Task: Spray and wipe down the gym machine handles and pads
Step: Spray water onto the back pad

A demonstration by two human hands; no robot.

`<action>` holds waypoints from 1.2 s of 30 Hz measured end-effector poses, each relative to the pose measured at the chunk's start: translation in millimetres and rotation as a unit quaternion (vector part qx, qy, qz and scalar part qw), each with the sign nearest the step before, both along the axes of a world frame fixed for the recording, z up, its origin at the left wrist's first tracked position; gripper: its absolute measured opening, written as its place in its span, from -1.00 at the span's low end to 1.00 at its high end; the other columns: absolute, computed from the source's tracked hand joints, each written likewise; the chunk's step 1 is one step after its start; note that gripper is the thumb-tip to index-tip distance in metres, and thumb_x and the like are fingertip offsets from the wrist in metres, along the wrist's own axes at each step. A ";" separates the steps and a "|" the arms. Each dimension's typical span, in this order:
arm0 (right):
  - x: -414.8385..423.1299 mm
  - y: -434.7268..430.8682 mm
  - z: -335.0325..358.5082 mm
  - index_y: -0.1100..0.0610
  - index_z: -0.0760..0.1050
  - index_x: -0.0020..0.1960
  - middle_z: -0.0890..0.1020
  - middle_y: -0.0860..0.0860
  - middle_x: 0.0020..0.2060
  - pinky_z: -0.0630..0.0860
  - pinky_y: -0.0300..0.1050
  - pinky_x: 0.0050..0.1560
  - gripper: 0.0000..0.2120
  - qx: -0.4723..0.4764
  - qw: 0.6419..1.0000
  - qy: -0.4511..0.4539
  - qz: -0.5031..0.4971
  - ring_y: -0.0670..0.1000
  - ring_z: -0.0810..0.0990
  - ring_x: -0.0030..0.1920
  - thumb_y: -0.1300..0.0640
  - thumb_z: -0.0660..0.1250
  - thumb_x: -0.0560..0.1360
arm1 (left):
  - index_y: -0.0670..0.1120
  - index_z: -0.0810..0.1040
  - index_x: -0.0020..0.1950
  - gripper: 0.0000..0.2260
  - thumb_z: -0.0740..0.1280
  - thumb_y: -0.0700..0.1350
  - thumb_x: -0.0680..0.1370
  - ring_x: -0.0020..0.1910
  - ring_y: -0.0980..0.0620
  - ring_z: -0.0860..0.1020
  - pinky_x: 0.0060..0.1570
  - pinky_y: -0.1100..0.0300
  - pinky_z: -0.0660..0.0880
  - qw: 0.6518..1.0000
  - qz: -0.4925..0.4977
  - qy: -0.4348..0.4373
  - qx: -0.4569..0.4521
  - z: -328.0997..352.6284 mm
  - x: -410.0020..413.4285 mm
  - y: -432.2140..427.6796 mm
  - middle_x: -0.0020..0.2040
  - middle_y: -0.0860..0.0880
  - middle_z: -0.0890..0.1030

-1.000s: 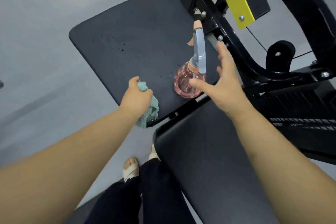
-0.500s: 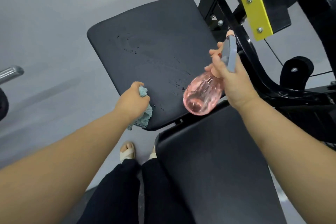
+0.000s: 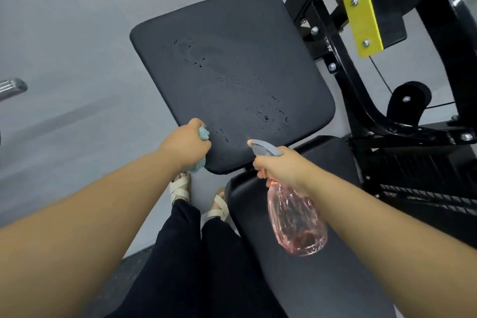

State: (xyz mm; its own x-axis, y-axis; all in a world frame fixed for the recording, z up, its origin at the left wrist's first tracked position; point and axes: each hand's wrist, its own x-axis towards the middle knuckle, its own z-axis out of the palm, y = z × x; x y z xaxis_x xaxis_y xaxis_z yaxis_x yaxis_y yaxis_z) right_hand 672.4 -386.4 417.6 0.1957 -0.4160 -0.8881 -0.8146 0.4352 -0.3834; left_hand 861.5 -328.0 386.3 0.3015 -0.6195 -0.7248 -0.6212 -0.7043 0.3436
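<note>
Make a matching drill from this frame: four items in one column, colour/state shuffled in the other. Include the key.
Column A
1. cloth
2. spray bottle
3. upper pad
4. plate

Column B
a. yellow, bolted on
b. pink, see-through, held in the right grip
c. teal, bunched in the left grip
d. black, dotted with droplets

Pairs: 1-c, 2-b, 3-d, 4-a
</note>
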 end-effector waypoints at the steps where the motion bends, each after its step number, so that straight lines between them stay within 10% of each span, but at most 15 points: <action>1: -5.1 -5.7 -1.6 0.11 0.57 0.09 0.57 0.03 -0.33 0.48 -0.10 -0.23 -0.72 -0.011 0.999 0.003 -0.037 0.03 0.54 -0.28 0.12 0.29 0.40 | -0.10 0.30 0.30 -0.68 0.18 -0.13 0.55 -0.07 -0.11 0.39 -0.11 0.11 0.33 1.000 -0.007 -0.001 0.006 0.7 1.4 -3.2 0.06 -0.13 0.49; 8: -45.8 -60.2 11.0 0.08 0.51 -0.20 0.57 0.08 -0.32 0.46 -0.10 -0.25 -0.94 -0.101 0.987 0.069 -0.100 0.02 0.45 -0.35 0.15 0.28 0.42 | -0.15 0.32 0.29 -0.68 0.16 -0.12 0.55 -0.09 -0.09 0.40 -0.17 0.12 0.31 0.998 -0.041 -0.011 0.042 -0.8 4.3 -22.1 -0.04 -0.09 0.43; 16: -16.1 -99.1 20.5 0.14 0.50 -0.10 0.57 0.10 -0.27 0.37 -0.14 -0.33 -0.95 -0.115 0.980 0.011 -0.162 0.03 0.46 -0.32 0.18 0.29 0.44 | -0.13 0.35 0.25 -0.72 0.15 -0.11 0.55 -0.07 -0.10 0.42 -0.15 0.13 0.32 0.996 -0.059 -0.009 0.070 -0.7 8.9 -26.3 -0.01 -0.10 0.47; 36: 159.2 -113.9 3.8 0.16 0.49 -0.18 0.59 0.06 -0.29 0.37 -0.20 -0.32 -0.93 -0.038 0.994 -0.013 0.101 -0.06 0.47 -0.44 0.16 0.27 0.41 | -0.09 0.35 0.24 -0.74 0.18 -0.10 0.56 -0.08 -0.08 0.41 -0.12 0.14 0.35 0.999 0.032 0.004 0.023 -9.2 79.3 -40.9 0.11 -0.13 0.53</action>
State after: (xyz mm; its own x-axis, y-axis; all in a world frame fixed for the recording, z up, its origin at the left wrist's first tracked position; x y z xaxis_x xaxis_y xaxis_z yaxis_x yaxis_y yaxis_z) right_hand 831.5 -500.3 421.4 0.3042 -0.4324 -0.8488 -0.8719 0.2325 -0.4310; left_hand 940.8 -368.9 377.1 0.3337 -0.5647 -0.7548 -0.5718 -0.7579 0.3142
